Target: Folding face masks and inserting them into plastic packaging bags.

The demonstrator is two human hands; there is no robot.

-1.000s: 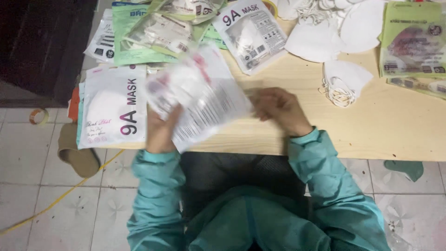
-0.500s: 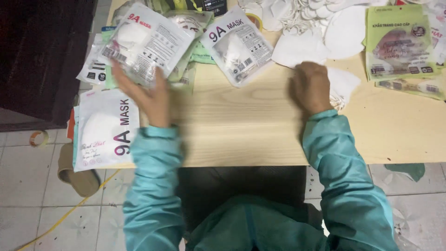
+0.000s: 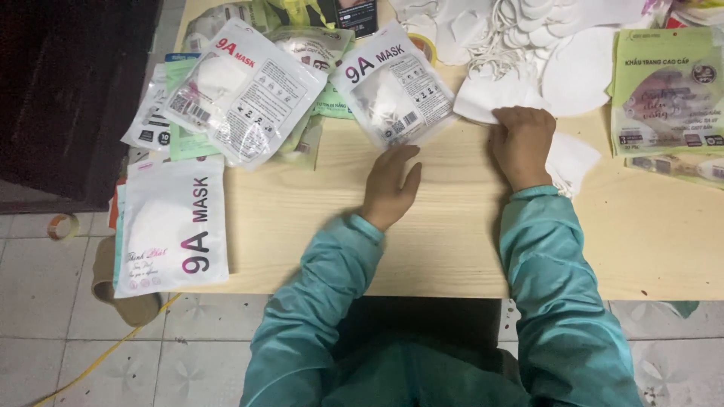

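My left hand has dropped the sealed mask packet on the far-left pile and come back empty, fingers loosely spread on the table, just near another packet. My right hand now presses flat on a loose white mask.

White masks lie heaped on the pale wood-grain worktop. The mask pouches are white and clear with pink and black print. The green packet is light green. Sleeves are teal.
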